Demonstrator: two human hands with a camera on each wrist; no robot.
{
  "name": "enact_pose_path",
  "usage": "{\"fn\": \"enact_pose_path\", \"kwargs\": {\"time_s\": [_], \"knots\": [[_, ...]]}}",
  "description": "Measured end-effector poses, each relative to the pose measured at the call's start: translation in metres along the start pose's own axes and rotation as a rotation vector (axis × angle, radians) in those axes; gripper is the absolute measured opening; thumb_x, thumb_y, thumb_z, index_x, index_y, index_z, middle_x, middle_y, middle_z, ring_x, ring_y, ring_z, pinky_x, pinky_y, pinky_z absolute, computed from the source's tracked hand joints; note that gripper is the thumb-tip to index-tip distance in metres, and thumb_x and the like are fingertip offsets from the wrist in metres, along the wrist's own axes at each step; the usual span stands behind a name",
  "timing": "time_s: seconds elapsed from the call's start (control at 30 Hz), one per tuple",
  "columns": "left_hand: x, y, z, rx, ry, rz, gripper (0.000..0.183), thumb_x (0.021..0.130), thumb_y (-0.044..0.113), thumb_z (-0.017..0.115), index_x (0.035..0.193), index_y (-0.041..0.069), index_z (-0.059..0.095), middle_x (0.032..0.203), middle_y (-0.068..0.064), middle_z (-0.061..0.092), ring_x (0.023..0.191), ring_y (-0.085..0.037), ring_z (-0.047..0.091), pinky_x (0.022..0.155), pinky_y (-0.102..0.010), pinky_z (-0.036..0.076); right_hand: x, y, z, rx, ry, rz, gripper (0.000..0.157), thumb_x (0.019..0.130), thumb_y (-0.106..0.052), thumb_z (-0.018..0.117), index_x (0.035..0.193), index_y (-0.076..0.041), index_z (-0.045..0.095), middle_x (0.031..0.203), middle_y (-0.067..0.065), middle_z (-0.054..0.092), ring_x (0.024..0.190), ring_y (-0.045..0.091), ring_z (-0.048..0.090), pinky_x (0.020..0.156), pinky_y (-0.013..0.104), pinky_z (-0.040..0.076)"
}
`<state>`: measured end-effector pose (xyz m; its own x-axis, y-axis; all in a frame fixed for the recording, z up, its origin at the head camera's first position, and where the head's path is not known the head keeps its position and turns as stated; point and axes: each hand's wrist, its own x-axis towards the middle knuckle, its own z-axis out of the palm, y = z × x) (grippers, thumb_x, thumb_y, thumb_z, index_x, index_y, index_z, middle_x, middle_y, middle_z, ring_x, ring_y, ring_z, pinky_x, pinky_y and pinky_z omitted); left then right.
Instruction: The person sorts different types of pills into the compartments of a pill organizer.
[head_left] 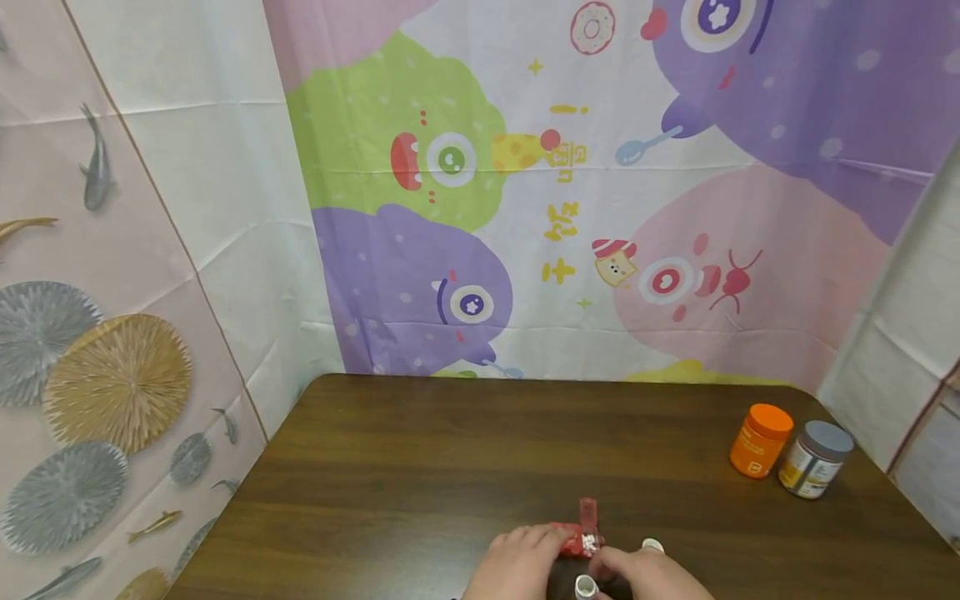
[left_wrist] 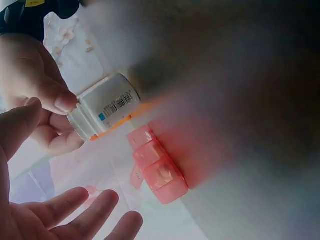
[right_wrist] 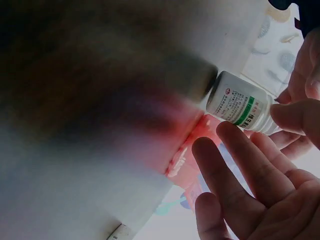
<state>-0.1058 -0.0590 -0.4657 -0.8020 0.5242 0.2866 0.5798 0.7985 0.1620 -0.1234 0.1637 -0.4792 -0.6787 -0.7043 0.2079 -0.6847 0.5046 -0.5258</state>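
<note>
My right hand [head_left: 648,575] holds a white pill bottle [right_wrist: 240,102] by its neck, the thumb pressing there. The bottle is uncapped, and its open mouth shows in the head view. Beside it lies a red translucent pill box [left_wrist: 157,167] with several compartments. One lid of the box stands raised, and white tablets [head_left: 590,543] sit in the compartment under it. My left hand [head_left: 517,562] is at the box's left end in the head view, where its fingers overlap the box. In the left wrist view that hand's fingers [left_wrist: 80,200] are spread and hold nothing.
A white cap [head_left: 652,545] lies on the brown wooden table [head_left: 420,467] just past my right hand. At the right edge stand an orange jar [head_left: 761,442] and a jar with a grey lid [head_left: 816,460]. Patterned cloth [head_left: 525,208] hangs behind the table.
</note>
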Motion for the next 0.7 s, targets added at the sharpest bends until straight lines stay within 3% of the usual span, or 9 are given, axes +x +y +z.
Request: {"fn": "enact_pose_path", "kwargs": {"time_s": [0.3,0.5,0.6,0.7], "knots": [[-0.001,-0.001,0.001,-0.020,-0.029,-0.010,0.065,0.073,0.062,0.070,0.121,0.019,0.063,0.118,0.001,0.065,0.107,-0.016,0.056,0.085,-0.039,0.050,-0.001,-0.001,-0.002,0.016,-0.034,0.045,0.011,0.086,-0.022,0.072,0.092,-0.020,0.063,0.079,-0.018,0.064,0.064,-0.001,0.052,0.055,0.019,0.044],[0.001,-0.003,0.001,-0.061,-0.099,-0.027,0.062,0.075,0.053,0.072,0.125,0.016,0.062,0.118,0.001,0.064,0.108,-0.017,0.055,0.088,-0.040,0.049,-0.002,-0.001,-0.023,-0.080,-0.049,0.196,0.011,0.086,-0.026,0.071,0.095,-0.020,0.066,0.082,-0.018,0.059,0.068,0.000,0.050,0.063,0.032,0.044],[0.002,-0.003,0.001,-0.072,-0.097,-0.001,0.059,0.074,0.046,0.074,0.123,0.015,0.064,0.114,0.001,0.065,0.103,-0.015,0.056,0.086,-0.037,0.051,-0.005,0.003,-0.036,-0.148,-0.040,0.278,0.011,0.086,-0.025,0.071,0.095,-0.021,0.066,0.080,-0.018,0.056,0.068,0.001,0.049,0.065,0.038,0.044],[0.004,-0.003,0.000,-0.098,-0.100,0.020,0.055,0.072,0.043,0.076,0.119,0.017,0.065,0.111,0.003,0.067,0.098,-0.012,0.058,0.080,-0.033,0.053,-0.011,0.010,-0.046,-0.252,-0.018,0.304,0.011,0.086,-0.026,0.070,0.094,-0.023,0.065,0.080,-0.018,0.056,0.070,0.002,0.050,0.068,0.041,0.045]]}}
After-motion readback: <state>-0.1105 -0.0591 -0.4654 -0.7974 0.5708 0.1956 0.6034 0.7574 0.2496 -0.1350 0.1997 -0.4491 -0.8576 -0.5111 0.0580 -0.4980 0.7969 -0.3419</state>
